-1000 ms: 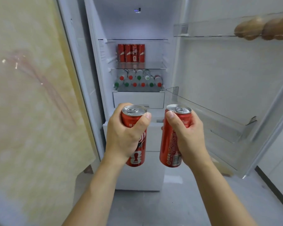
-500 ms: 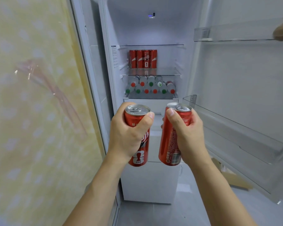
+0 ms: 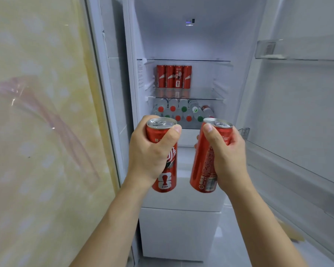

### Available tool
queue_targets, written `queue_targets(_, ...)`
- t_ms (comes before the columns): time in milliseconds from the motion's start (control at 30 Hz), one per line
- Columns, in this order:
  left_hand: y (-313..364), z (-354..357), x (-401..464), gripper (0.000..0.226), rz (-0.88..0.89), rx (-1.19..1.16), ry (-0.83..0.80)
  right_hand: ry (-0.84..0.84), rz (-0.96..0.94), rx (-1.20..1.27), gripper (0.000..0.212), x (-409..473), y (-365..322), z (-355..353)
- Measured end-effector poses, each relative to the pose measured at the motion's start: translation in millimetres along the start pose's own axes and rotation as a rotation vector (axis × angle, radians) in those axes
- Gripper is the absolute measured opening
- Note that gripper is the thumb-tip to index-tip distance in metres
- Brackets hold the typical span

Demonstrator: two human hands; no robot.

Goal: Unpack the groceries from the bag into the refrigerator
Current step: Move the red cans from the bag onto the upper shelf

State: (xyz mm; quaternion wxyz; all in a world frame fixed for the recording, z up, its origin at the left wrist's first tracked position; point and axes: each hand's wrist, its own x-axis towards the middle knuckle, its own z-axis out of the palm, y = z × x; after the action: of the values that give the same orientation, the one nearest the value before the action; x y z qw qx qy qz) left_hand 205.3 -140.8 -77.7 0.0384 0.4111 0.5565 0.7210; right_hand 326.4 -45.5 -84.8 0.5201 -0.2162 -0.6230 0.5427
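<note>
1. Left hand point(image 3: 148, 157) wrapped round a red can point(image 3: 163, 157), thumb across the front near the rim, fingers hidden behind; can upright, top showing, label toward the camera. A full-fist hold high on the body, likely so the base stays free to go down on a shelf first.
2. Right hand point(image 3: 227, 157) wrapped round a second can point(image 3: 204, 160) the same way, thumb on the near side just under the rim. This can tilted slightly, base leaning toward the left one; the two near each other but apart, not touching.
3. Both cans held out in front of the open fridge point(image 3: 181, 39), below the shelves and not yet inside. One in each hand, probably to halve the trips.
4. Four matching cans point(image 3: 174, 77) standing in a tight row at the left of the middle shelf point(image 3: 206, 98), with bare glass to their right. Likely destination: beside that row, like with like.
5. Below that, bottles point(image 3: 181, 111) laid on their sides with caps facing out, red and green, stacked in two tiers; lying down, probably to fit the low gap.
6. Door point(image 3: 297, 112) swung wide at right, its bins see-through; contents, if any, not clear here.
7. Bag not in view.
8. Next call: raising both cans to shelf height, setting one down before the other to avoid knocking the row.
</note>
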Motion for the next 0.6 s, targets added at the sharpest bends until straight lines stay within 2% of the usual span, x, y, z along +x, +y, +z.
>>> queue_targets(200,-21,32,33,0.025,-0.030,-0.022,-0.017,-0.028,0.001,0.012,0.040,44,20,-10)
queue_targets(367,-31,57,68,0.030,-0.018,0.006,-0.012,-0.019,-0.030,0.047,0.035,93,28,-15)
queue_targets(600,-54,76,112,0.029,-0.013,0.007,0.011,-0.056,-0.034,0.058,0.044,152,49,-11)
